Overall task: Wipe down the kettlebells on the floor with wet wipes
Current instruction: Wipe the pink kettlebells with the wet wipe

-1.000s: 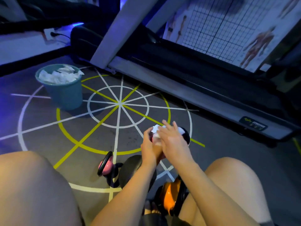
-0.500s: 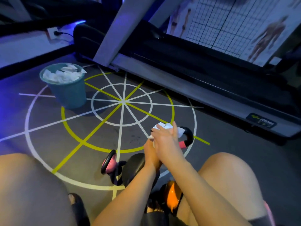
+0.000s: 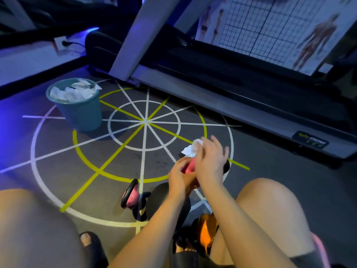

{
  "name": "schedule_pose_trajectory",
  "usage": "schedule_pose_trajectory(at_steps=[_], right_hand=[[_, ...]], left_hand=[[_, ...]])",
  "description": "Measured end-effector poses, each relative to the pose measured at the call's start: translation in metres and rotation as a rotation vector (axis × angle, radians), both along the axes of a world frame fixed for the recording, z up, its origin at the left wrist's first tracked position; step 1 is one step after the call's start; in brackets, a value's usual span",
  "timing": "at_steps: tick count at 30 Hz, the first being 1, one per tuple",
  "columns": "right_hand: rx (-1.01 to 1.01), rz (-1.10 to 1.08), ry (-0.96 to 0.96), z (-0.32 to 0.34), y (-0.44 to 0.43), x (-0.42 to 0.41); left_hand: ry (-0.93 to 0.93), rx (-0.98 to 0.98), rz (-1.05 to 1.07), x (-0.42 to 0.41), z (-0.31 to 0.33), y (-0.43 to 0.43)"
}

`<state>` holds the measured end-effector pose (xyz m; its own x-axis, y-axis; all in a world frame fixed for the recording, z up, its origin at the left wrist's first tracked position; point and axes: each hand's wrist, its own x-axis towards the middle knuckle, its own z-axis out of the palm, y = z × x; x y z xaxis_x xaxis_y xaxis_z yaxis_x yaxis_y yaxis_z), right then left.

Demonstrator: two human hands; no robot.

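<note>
Someone's sitting low with both knees up, working on a small pink kettlebell with a black handle (image 3: 190, 167). It's held up off the grey floor with white and yellow line markings (image 3: 116, 163), well to the right of the teal plastic waste bin (image 3: 81, 115) and nearer the sitter than the bin is.

The left hand (image 3: 180, 176) has its fingers (image 3: 182, 161) curled round the pink body, gripping it from the bin side. The right hand (image 3: 210, 161) is on top with its fingers spread and fairly straight, pressing a crumpled white wet wipe (image 3: 193, 147) against the bell. The wipe pokes out from under that hand on the bin side.

The bin itself is stuffed to the rim with used white wipes (image 3: 71, 92).

Nearer the sitter than the bin, a second pink kettlebell (image 3: 131, 196) sits on the floor. Just right of it is a dark rounded kettlebell (image 3: 161, 191), mostly behind the left forearm, and an orange kettlebell (image 3: 207, 229) is tucked between the legs.

Beyond the bin and to its right runs a grey-framed treadmill (image 3: 222, 105), and behind that a gridded body chart (image 3: 270, 26).
</note>
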<state>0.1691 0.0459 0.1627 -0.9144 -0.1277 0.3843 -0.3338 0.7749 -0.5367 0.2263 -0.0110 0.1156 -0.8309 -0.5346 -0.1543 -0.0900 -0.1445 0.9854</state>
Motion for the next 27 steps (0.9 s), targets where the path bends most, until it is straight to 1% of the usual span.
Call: schedule_pose_trajectory(at_steps=[2,3,4,5,6,8,9,10,11,13,14,15,16,17,18,20,21,22,23,24,27], right_hand=[[0.121,0.284,0.135,-0.011,-0.007,0.009],[0.24,0.402,0.195,-0.014,-0.009,0.013],[0.365,0.488,0.247,-0.016,-0.008,0.013],[0.425,0.545,0.29,-0.016,-0.008,0.011],[0.423,0.58,0.318,-0.014,-0.008,0.008],[0.32,0.573,0.287,-0.006,-0.01,0.007],[0.216,0.519,0.238,-0.002,-0.008,0.006],[0.099,0.424,0.151,0.003,-0.005,0.005],[-0.023,0.291,0.028,0.013,0.0,0.005],[-0.264,-0.031,-0.259,0.029,0.012,-0.004],[-0.342,-0.155,-0.362,0.032,0.015,-0.007],[-0.346,-0.209,-0.382,0.032,0.014,-0.006],[-0.311,-0.189,-0.321,0.029,0.012,-0.003],[-0.264,-0.114,-0.241,0.023,0.007,0.003],[-0.218,0.01,-0.159,0.016,0.001,0.014],[-0.136,0.336,-0.022,0.007,-0.004,0.028],[-0.1,0.473,0.012,0.007,-0.004,0.03],[-0.089,0.55,0.013,0.007,-0.002,0.028],[-0.121,0.559,-0.016,0.006,0.001,0.024],[-0.193,0.491,-0.067,0.006,0.006,0.021],[-0.434,0.134,-0.295,0.012,0.021,0.005]], left_hand=[[-0.071,-0.005,0.021,-0.003,-0.003,-0.004],[-0.11,-0.033,0.016,-0.004,-0.005,-0.007],[-0.142,-0.035,0.028,-0.003,-0.007,-0.01],[-0.147,-0.006,0.054,-0.003,-0.008,-0.014],[-0.127,0.055,0.079,-0.002,-0.009,-0.016],[-0.059,0.2,0.08,0.002,-0.008,-0.02],[-0.017,0.266,0.05,0.002,-0.008,-0.021],[0.025,0.288,-0.003,0.003,-0.008,-0.02],[0.053,0.278,-0.051,0.003,-0.011,-0.019],[0.074,0.186,-0.104,0.003,-0.009,-0.015],[0.088,0.13,-0.112,0.004,-0.009,-0.014],[0.101,0.098,-0.121,0.005,-0.009,-0.014],[0.102,0.095,-0.129,0.005,-0.009,-0.014],[0.102,0.137,-0.125,0.006,-0.009,-0.015],[0.097,0.196,-0.107,0.008,-0.008,-0.018],[0.077,0.293,-0.044,0.012,-0.01,-0.022],[0.066,0.335,-0.013,0.012,-0.014,-0.025],[0.065,0.369,0.007,0.014,-0.016,-0.027],[0.07,0.4,0.021,0.014,-0.017,-0.029],[0.069,0.416,0.03,0.013,-0.018,-0.031],[0.064,0.46,0.054,0.014,-0.01,-0.031]])
